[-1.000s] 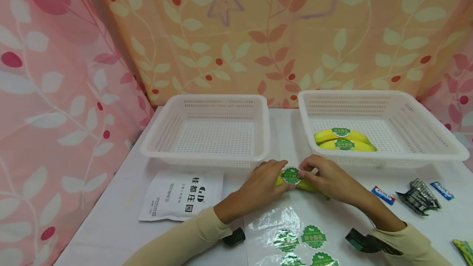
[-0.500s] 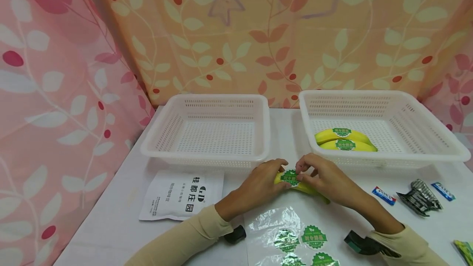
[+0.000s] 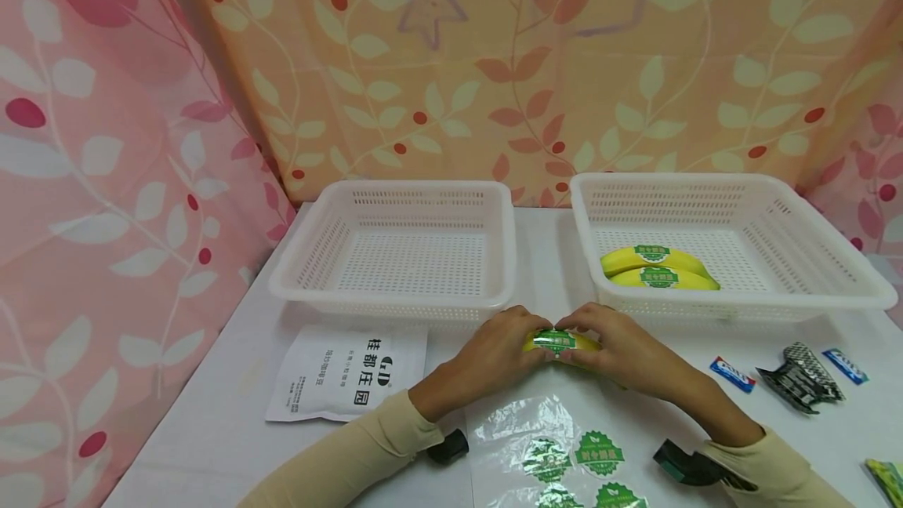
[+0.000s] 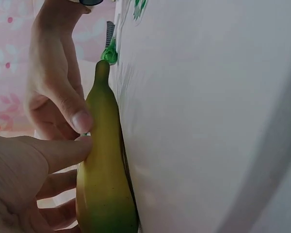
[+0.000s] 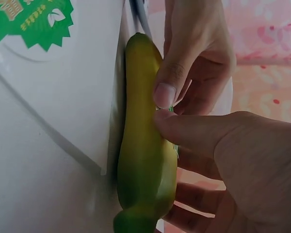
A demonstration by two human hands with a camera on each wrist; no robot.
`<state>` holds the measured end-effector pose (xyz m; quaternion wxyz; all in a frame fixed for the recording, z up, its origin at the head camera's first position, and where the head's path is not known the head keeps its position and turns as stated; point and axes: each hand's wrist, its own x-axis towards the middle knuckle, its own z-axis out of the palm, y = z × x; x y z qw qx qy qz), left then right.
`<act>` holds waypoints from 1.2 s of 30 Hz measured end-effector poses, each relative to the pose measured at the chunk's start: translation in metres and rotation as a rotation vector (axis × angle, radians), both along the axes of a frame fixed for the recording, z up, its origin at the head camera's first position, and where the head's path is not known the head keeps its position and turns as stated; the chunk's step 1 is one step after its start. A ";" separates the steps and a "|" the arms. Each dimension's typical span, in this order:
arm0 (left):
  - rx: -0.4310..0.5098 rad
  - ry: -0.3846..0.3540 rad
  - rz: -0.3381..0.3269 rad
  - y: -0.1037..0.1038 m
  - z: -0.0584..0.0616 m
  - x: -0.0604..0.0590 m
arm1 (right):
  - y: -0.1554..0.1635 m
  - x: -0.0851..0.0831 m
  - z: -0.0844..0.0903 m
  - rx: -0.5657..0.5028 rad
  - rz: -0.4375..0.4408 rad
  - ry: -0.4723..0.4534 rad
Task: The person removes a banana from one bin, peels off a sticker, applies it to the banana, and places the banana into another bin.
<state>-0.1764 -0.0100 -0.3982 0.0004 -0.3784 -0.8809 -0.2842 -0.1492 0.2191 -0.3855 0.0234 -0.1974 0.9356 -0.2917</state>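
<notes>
A yellow banana (image 3: 562, 343) lies on the white table just in front of the two baskets, with a green sticker (image 3: 552, 339) on its top. My left hand (image 3: 518, 335) grips its left end and my right hand (image 3: 594, 333) grips its right part, the fingertips meeting at the sticker. In the left wrist view the banana (image 4: 104, 165) lies against the table with my left thumb (image 4: 63, 151) pressed on its side. The right wrist view has the banana (image 5: 143, 145) held between both hands' thumbs, my right thumb (image 5: 194, 131) on its flank.
An empty white basket (image 3: 402, 292) stands at the left. The right basket (image 3: 832, 257) holds two stickered bananas (image 3: 658, 268). A clear sheet of green stickers (image 3: 564, 457) lies near the front edge, a white pouch (image 3: 349, 371) at the left, and several small wrappers (image 3: 800, 379) at the right.
The banana has rolled away from me, so the sticker now shows as a narrow band. Both hands have closed in over it, their fingertips pressing at the sticker.
</notes>
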 end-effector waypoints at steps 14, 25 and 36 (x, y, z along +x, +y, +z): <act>-0.080 0.068 0.009 0.008 0.010 0.005 | -0.003 0.002 0.003 0.048 0.012 0.020; 0.164 -0.017 -0.079 0.034 0.055 -0.001 | 0.000 0.003 0.005 -0.003 0.006 -0.076; 0.127 -0.116 0.043 0.069 0.053 -0.028 | 0.001 0.000 0.006 0.028 0.005 -0.095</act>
